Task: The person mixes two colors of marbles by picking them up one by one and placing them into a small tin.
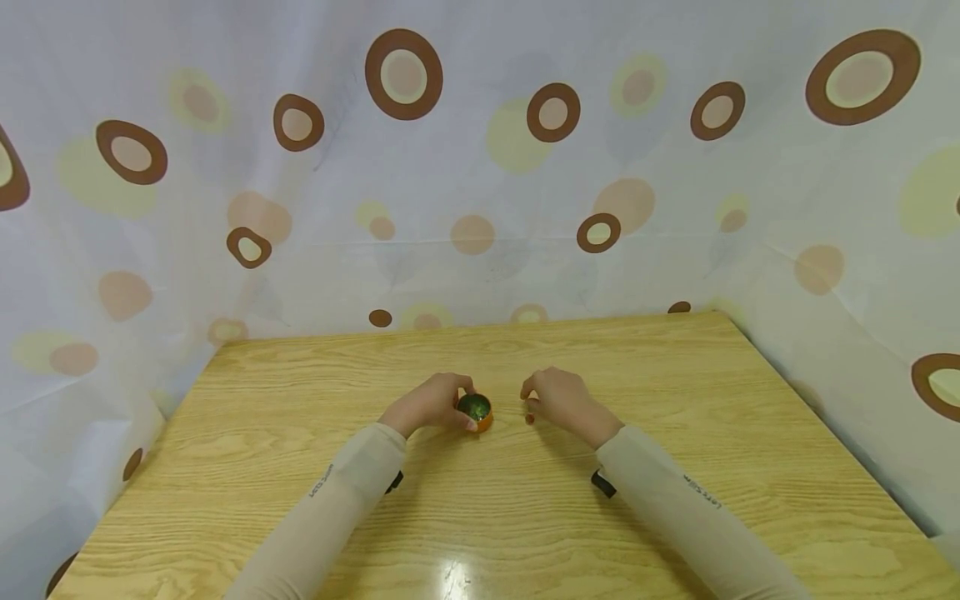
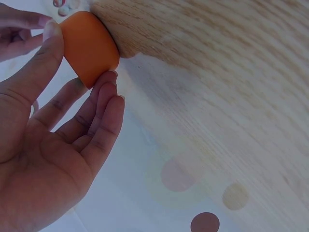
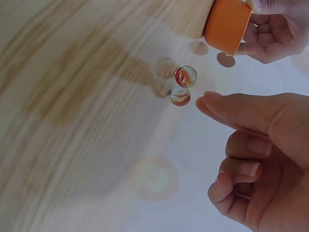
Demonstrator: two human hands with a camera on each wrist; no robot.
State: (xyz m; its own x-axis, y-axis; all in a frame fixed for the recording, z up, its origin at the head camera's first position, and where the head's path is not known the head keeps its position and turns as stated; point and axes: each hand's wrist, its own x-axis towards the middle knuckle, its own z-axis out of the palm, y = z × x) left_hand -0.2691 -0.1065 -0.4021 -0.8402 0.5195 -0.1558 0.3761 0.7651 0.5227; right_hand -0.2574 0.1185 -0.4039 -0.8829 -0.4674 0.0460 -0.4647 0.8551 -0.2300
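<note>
My left hand (image 1: 437,402) grips a small orange cup (image 2: 89,48) between thumb and fingers, and the cup stands on the wooden table. Its dark green inside shows bright glints in the head view; what lies within cannot be made out. To the right of the cup, two clear glass marbles with red and white swirls, an upper marble (image 3: 186,76) and a lower marble (image 3: 180,96), lie against each other on the table. Close beside them is my right hand (image 3: 265,159), thumb and forefinger extended towards the marbles without touching them, the other fingers bent. No object shows in it.
The light wooden table (image 1: 480,517) spreads out around both hands. White cloth (image 1: 480,283) with brown and yellow ring patterns hangs behind the table and along both sides.
</note>
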